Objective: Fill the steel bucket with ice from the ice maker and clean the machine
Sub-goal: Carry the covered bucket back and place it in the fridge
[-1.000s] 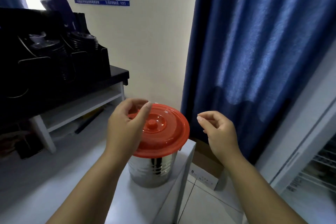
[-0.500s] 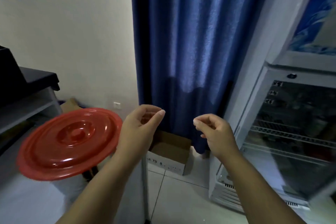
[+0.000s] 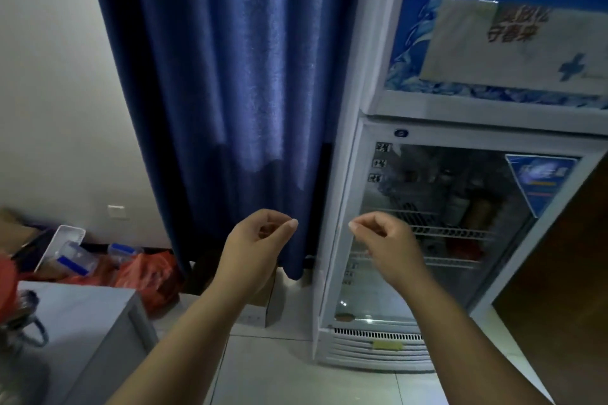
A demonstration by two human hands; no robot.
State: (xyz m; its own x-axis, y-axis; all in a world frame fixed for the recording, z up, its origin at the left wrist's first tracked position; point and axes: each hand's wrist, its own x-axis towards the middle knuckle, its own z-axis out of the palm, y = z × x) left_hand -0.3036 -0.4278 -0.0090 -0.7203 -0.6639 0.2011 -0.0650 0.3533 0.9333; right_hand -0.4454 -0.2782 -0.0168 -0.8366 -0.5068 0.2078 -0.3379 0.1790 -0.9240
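Only a sliver of the steel bucket (image 3: 14, 314) shows at the far left edge, standing on a white cabinet top (image 3: 85, 306), with its red lid (image 3: 5, 276) partly cut off by the frame. My left hand (image 3: 260, 250) and my right hand (image 3: 385, 240) are raised side by side in mid-air, well to the right of the bucket. The fingers of both are loosely curled and hold nothing. No ice maker is visible in this view.
A white glass-door display fridge (image 3: 460, 207) stands straight ahead on the right, with a blue curtain (image 3: 230, 76) to its left. A cardboard box (image 3: 263, 306), a red bag (image 3: 148, 273) and plastic containers (image 3: 72, 253) lie on the floor. A brown panel (image 3: 559, 273) is at the right edge.
The view has swung right: the bucket and red lid slid from the centre to the left edge, and the fridge came into full view. Both hands stayed raised and empty.
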